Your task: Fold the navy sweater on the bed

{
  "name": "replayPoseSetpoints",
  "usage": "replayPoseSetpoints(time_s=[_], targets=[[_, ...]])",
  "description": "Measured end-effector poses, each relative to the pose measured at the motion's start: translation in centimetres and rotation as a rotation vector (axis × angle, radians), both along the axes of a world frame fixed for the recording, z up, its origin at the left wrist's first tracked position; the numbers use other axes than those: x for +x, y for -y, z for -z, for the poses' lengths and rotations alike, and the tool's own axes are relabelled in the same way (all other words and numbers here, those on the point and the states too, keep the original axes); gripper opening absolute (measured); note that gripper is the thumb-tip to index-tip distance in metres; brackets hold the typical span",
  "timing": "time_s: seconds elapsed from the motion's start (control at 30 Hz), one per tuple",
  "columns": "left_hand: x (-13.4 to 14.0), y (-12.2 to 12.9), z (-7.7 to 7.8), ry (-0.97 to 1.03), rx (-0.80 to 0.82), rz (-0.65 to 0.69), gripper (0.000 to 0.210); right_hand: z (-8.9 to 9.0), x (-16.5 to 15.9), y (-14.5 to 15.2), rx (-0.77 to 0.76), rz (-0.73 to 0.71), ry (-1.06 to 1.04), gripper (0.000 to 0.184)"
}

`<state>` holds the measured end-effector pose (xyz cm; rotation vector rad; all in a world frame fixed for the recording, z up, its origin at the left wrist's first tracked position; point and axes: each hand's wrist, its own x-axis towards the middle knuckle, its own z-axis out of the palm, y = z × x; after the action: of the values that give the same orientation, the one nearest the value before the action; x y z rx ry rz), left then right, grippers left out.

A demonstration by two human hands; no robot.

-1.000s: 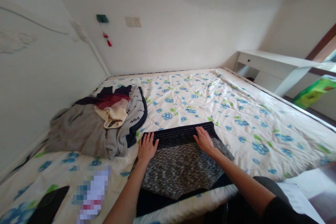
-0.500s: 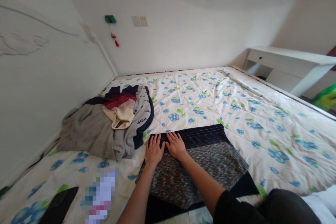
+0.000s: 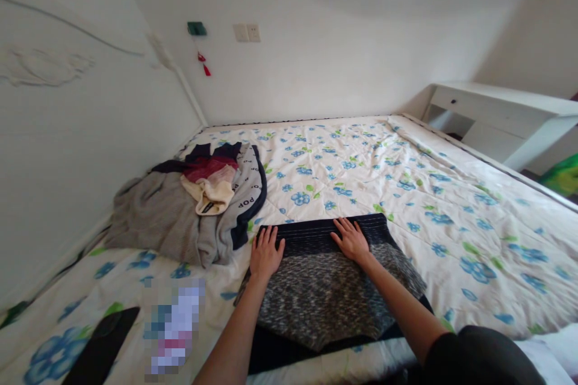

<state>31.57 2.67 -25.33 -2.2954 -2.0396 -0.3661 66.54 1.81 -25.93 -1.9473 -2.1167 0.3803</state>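
Note:
A garment (image 3: pixel 316 295) with speckled grey knit and a dark striped band lies spread flat on the bed in front of me; its exact kind I cannot tell. My left hand (image 3: pixel 266 254) rests flat on its upper left corner, fingers apart on the dark band. Farther right along the same band, my right hand (image 3: pixel 351 240) presses down with fingers spread. Neither hand grips anything. Black cloth (image 3: pixel 275 346) shows beneath the garment's near edge.
To the left lies a heap of clothes (image 3: pixel 167 216), with a grey piece and a cream-and-maroon piece. A black phone-like object (image 3: pixel 102 346) sits near a blurred patch (image 3: pixel 176 325). A flowered quilt (image 3: pixel 311 183) covers the bed; a white desk (image 3: pixel 492 111) stands at right.
My right hand has slid right along the dark band, away from my left hand, which stays at the left corner. The camera view has shifted slightly.

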Motion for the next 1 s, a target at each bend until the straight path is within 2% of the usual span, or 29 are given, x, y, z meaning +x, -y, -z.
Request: replayPoseSetpoints(time_s=[0.27,0.37,0.77,0.87,1.0], targets=[[0.0,0.1,0.2,-0.004,0.036,0.011,0.067,1.9,9.3,0.5,-0.055,0.141,0.094,0.070],[0.0,0.1,0.4,-0.006,0.073,0.025,0.065,2.5,11.8,0.8,-0.085,0.204,0.079,0.067],[0.3,0.2,-0.4,-0.043,0.092,0.051,0.062,3.5,13.5,1.0,-0.130,0.243,0.021,0.068],[0.3,0.1,-0.4,-0.045,0.084,0.047,0.061,3.7,14.2,1.7,-0.157,0.260,0.041,0.074],[0.4,-0.2,-0.5,-0.067,0.078,0.022,0.062,3.2,14.7,3.4,-0.242,0.195,0.051,0.081]])
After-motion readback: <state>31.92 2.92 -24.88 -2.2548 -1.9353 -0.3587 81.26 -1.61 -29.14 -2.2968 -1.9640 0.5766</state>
